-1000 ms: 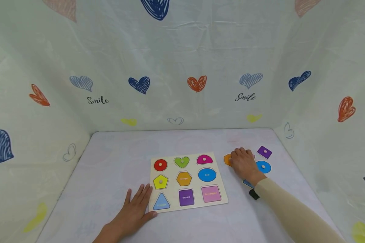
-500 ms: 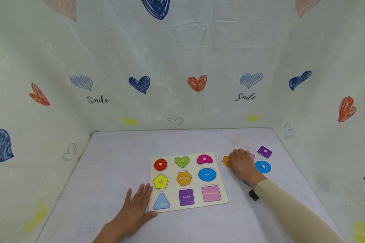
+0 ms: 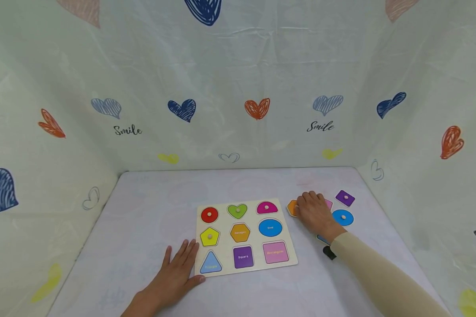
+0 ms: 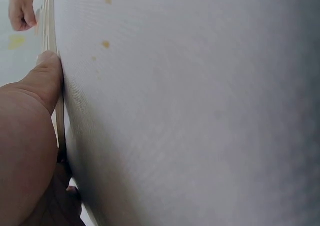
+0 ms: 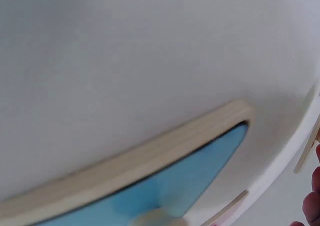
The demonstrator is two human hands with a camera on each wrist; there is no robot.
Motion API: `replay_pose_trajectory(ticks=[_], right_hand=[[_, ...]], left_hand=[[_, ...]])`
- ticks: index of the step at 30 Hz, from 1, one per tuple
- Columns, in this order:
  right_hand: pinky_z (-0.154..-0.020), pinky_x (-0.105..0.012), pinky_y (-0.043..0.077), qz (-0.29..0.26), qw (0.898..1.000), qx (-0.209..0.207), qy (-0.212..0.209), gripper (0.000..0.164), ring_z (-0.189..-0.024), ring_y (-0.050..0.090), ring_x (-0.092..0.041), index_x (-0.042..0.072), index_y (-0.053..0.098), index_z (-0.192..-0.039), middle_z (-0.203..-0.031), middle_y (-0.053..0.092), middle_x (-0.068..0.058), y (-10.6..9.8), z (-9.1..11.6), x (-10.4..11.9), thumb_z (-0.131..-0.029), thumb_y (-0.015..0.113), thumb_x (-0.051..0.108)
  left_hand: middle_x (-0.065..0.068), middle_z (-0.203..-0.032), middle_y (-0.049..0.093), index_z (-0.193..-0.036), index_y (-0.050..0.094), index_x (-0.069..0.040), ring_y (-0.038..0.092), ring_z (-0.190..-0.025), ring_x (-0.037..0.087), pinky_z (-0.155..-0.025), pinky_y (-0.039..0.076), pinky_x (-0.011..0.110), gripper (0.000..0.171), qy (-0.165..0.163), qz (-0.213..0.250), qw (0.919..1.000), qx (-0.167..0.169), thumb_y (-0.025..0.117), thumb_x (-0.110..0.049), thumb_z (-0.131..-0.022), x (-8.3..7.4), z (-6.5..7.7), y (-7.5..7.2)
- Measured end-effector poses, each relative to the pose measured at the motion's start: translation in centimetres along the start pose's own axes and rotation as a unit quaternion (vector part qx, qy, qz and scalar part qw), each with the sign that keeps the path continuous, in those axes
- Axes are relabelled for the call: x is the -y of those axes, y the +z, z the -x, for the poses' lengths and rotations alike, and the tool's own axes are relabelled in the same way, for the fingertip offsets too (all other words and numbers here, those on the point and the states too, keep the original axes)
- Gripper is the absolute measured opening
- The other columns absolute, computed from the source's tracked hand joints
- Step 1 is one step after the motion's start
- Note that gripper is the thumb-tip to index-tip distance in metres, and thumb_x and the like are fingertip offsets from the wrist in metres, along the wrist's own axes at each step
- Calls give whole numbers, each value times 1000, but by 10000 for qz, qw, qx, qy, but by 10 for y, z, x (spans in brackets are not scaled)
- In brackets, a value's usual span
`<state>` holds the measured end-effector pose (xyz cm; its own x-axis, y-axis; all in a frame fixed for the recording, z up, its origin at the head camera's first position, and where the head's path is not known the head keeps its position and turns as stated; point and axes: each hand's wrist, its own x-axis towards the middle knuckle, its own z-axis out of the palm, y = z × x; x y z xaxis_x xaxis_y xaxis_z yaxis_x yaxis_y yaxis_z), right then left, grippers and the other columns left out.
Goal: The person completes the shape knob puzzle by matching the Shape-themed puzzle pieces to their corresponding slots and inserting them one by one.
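My right hand pinches the orange hexagon puzzle piece at the right of the table, its fingers hiding the knob. In the right wrist view the fingertips show at the edge beside the tilted hexagon piece. My left hand lies with straight, spread fingers against the left edge of the wooden shape puzzle board, thumb at its near corner. Red circle, green heart, magenta half circle and yellow pentagon pieces sit in the board; its hexagon, oval, triangle, square and rectangle places show printed names.
Around the right hand lie a blue oval piece, a purple square piece and a partly covered pink piece. Under the right wrist is a blue triangle piece. Heart-printed cloth walls enclose the table.
My right hand has shifted slightly left with the orange hexagon piece, uncovering more of the pink piece. My left hand and the board have stayed in place.
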<state>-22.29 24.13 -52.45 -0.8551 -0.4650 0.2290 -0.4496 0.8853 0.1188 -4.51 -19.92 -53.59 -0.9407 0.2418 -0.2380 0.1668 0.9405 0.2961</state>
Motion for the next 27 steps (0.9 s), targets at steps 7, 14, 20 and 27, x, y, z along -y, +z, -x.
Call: replay_pose_trajectory(ticks=[7, 14, 20, 27], right_hand=[[-85, -43, 50, 224, 9995, -138, -190, 29, -94, 54, -29, 1, 66, -105, -93, 60, -10, -9, -8, 18, -96, 78, 26], [-85, -42, 51, 375, 9982, -277, -385, 34, -94, 54, -28, 2, 65, -105, -94, 60, -11, -17, -16, 40, -92, 83, 28], [-85, -40, 51, 231, 9974, -400, -550, 30, -95, 55, -25, 4, 68, -104, -96, 63, -9, -22, -25, 63, -95, 80, 30], [-81, -38, 48, 119, 9945, -476, -926, 25, -91, 53, -24, 5, 69, -102, -93, 63, -7, -25, -35, 91, -100, 72, 30]], left_hand=[[9, -176, 23, -168, 25, -9, 13, -164, 35, -127, -1, 71, 98, 60, 46, 10000, 14, 67, -60, -96, 1, 0, 0], [8, -177, 22, -169, 23, -10, 12, -165, 35, -127, -4, 71, 98, 51, 47, 10000, 21, 67, -60, -96, 1, 0, 0], [7, -177, 21, -169, 22, -11, 11, -165, 34, -127, -4, 70, 98, 45, 12, 10000, 16, 67, -59, -96, 1, 0, -1], [5, -177, 21, -169, 22, -12, 10, -165, 33, -127, -5, 70, 98, 13, 51, 10000, 27, 66, -60, -96, -1, 0, -3]])
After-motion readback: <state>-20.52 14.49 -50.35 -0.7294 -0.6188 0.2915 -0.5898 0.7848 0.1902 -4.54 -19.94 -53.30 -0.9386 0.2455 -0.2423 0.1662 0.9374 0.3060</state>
